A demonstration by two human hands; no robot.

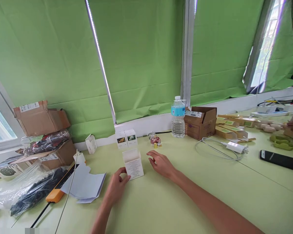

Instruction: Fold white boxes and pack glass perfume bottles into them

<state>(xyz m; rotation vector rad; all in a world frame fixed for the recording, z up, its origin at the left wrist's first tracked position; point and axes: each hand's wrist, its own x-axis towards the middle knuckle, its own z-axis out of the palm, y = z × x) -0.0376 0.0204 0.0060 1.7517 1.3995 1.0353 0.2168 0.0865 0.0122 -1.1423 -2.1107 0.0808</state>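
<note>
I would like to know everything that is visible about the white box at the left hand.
The white box is small and looks like thin cardboard. Its front bears many lines of dark print, too small to read. The top appears open, with a pale panel rising at the back. It stands upright on the table, slightly turned, nearer than a pair of picture-printed boxes. The left hand touches its lower left side; the right hand is apart from it.

Two picture boxes stand near the tabletop's back edge, as do one bottle and, beside it, one brown carton. One open white box stands farther from that edge. One phone lies right.
</note>
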